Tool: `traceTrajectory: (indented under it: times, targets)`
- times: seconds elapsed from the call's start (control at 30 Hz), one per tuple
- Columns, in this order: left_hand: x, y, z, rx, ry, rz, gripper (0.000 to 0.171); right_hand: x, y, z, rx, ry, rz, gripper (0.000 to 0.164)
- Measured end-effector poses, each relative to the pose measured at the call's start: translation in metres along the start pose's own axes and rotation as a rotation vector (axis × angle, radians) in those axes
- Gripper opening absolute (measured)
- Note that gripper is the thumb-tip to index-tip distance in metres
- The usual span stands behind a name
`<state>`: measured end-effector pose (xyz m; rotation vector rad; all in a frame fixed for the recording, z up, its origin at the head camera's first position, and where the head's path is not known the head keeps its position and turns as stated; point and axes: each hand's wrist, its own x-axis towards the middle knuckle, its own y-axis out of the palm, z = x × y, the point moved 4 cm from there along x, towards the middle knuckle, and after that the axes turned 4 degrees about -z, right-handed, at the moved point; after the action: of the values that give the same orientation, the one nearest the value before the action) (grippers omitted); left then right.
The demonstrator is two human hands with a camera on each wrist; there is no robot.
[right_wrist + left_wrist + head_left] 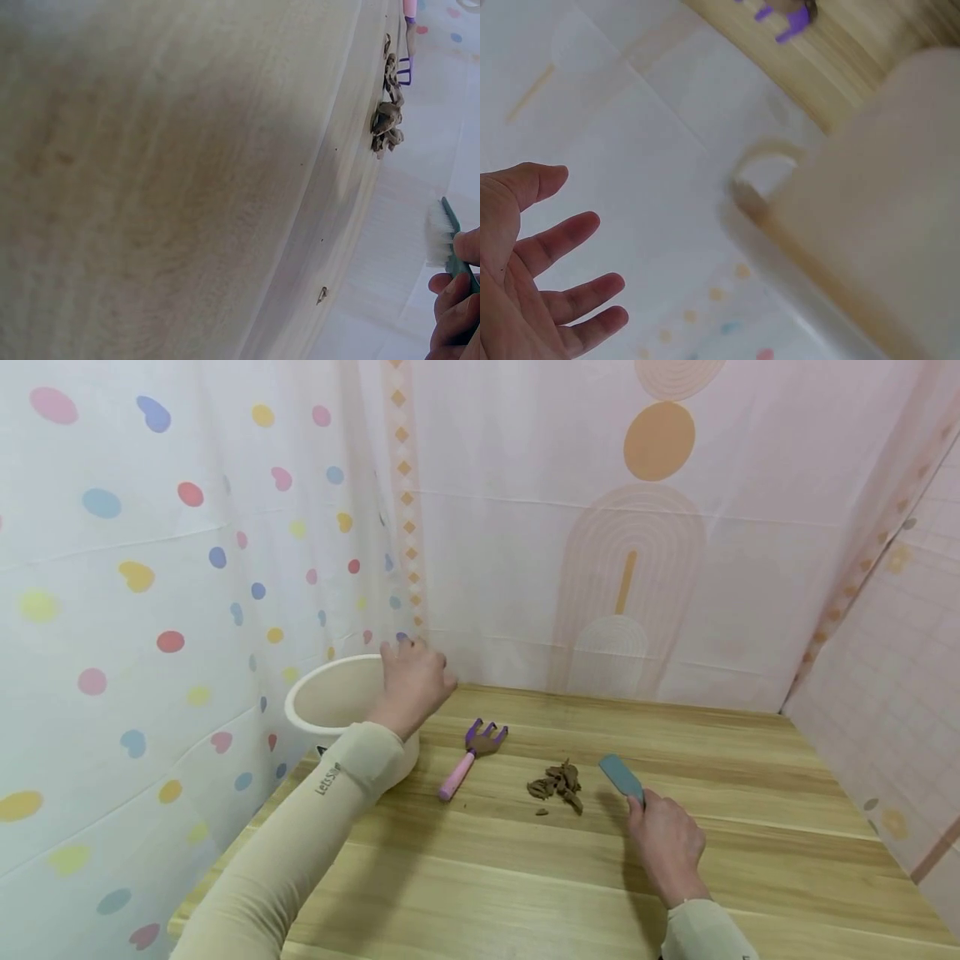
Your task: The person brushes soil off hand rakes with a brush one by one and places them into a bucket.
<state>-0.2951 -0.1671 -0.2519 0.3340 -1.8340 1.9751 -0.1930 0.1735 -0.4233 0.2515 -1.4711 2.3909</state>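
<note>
My left hand (415,691) is raised beside the rim of a white bucket (298,708), palm empty. In the left wrist view its fingers are spread, apart from the bucket (900,195). With my right hand (670,845) I grip the handle of a small teal brush (621,775), held over the table. White bristles (439,234) show on the brush in the right wrist view. Left of the brush lies a pile of brown clumps (557,785). A toy hand rake (459,775) with a pink handle and purple tines lies between bucket and pile, brown stuff on its head.
The wooden table (487,868) carries all of these. Small brown crumbs (542,812) lie near the pile, and another bit (322,295) shows in the right wrist view. Patterned curtains (510,568) hang along the back and sides.
</note>
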Motion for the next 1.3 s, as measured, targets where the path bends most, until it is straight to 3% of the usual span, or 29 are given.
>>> traceTrajectory:
  times: [0.33, 0.63, 0.87, 1.03, 1.3]
  targets:
    - [-0.015, 0.026, -0.038, -0.027, 0.068, 0.081, 0.029, -0.001, 0.000, -0.001, -0.004, 0.001, -0.007, 0.025]
    - [-0.038, 0.070, -0.063, -0.071, 0.086, 0.172, 0.035, -0.001, 0.000, -0.002, -0.008, 0.010, -0.011, 0.024]
    - [-0.053, 0.111, -0.055, -0.087, 0.085, 0.223, 0.031, -0.002, 0.002, -0.004, -0.007, 0.014, 0.000, 0.024]
    - [-0.061, 0.134, -0.043, -0.138, 0.012, 0.261, 0.020, -0.002, 0.003, -0.003, -0.005, 0.015, 0.000, 0.026]
    - [-0.066, 0.157, -0.034, -0.183, -0.092, 0.211, 0.028, -0.002, 0.003, -0.003, -0.004, 0.007, -0.013, 0.027]
